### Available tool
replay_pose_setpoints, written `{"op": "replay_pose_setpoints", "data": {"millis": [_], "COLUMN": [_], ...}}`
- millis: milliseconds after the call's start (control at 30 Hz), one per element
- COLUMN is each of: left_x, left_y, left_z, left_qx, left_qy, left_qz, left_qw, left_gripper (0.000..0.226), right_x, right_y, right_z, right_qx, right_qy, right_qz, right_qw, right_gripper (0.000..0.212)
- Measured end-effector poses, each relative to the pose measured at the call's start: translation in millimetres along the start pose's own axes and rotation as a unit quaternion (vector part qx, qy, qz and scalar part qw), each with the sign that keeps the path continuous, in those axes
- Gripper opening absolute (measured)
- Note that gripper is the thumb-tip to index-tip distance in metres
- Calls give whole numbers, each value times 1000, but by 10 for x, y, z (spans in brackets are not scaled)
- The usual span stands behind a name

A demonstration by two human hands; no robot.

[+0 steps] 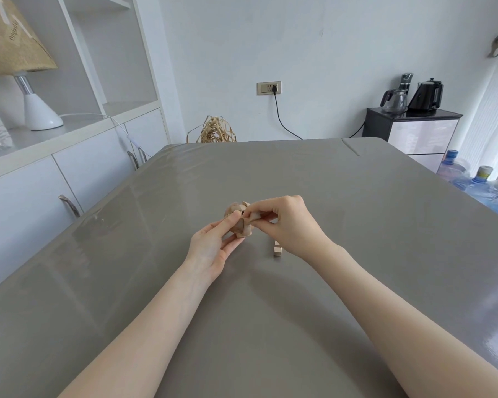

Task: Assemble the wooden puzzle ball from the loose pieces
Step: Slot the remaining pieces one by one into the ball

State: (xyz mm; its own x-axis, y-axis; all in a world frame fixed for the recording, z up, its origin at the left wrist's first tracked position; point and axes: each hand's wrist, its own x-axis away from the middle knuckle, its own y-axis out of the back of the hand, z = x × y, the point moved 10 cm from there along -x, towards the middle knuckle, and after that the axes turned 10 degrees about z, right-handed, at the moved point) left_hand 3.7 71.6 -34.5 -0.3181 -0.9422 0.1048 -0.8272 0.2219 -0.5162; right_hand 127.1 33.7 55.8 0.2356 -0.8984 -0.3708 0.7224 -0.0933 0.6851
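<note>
Head view shows both bare forearms reaching out over a grey table, the hands meeting near its middle. Left hand lies palm-up, its fingers curled under and around a partly built wooden puzzle ball, with the thumb pressed on the ball's near face; the ball is held just above the table surface. Right hand comes in from the right, thumb and forefinger pinching a small wooden piece that touches the ball's right side; its remaining fingers are curled inward. Whether that piece is seated in the ball or only laid against it cannot be told. One loose wooden piece, a short notched bar, lies on the table just below the right hand, apart from the ball. Surroundings noted: white cabinet with open shelving along the left wall, bearing a table lamp with a tan shade; a wall socket with a black cable plugged in; a bundle of dried straw beyond the far table edge; a dark side cabinet at the right carrying a black kettle and a glass jug; blue-capped water bottles on the floor beside it.
</note>
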Motion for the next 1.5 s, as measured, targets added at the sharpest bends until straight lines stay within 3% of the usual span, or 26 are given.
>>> {"op": "replay_pose_setpoints", "data": {"millis": [133, 300, 433, 700, 933, 1033, 1200, 1333, 1500], "left_x": [-3, -17, -19, -13, -17, -9, -13, -13, -1], "left_y": [-1, -1, 6, -32, -64, -98, -113, -83, -158], "left_z": [18, 31, 32, 42, 43, 33, -4, -48, -84], "left_qx": [2, 8, 15, -8, 0, -4, -12, 2, 10], "left_qy": [3, 8, 11, 11, 12, 14, 4, -10, -31], "left_qz": [-1, 7, 7, 12, 28, 43, 51, 35, 46], "left_qw": [1000, 1000, 1000, 1000, 1000, 999, 999, 999, 998], "left_gripper": [18, 39, 32, 24, 27, 26, 21, 24, 15], "right_x": [1, 1, 19, -25, -11, -5, 54, 60, 95], "right_y": [27, 13, -14, 4, -69, -56, -50, -40, -304], "right_z": [-9, 49, 109, 31, -88, -125, -209, -352, -530], "right_qx": [-21, 6, 27, 16, 17, -26, -173, -280, -415], "right_qy": [-16, 0, 24, -13, 2, -20, -64, -104, -157], "right_qz": [17, 21, 7, 46, -11, -10, -15, -18, 65], "right_qw": [1000, 1000, 999, 999, 1000, 999, 983, 954, 894], "right_gripper": [21, 20, 21, 18, 26, 15, 23, 39, 65]}}
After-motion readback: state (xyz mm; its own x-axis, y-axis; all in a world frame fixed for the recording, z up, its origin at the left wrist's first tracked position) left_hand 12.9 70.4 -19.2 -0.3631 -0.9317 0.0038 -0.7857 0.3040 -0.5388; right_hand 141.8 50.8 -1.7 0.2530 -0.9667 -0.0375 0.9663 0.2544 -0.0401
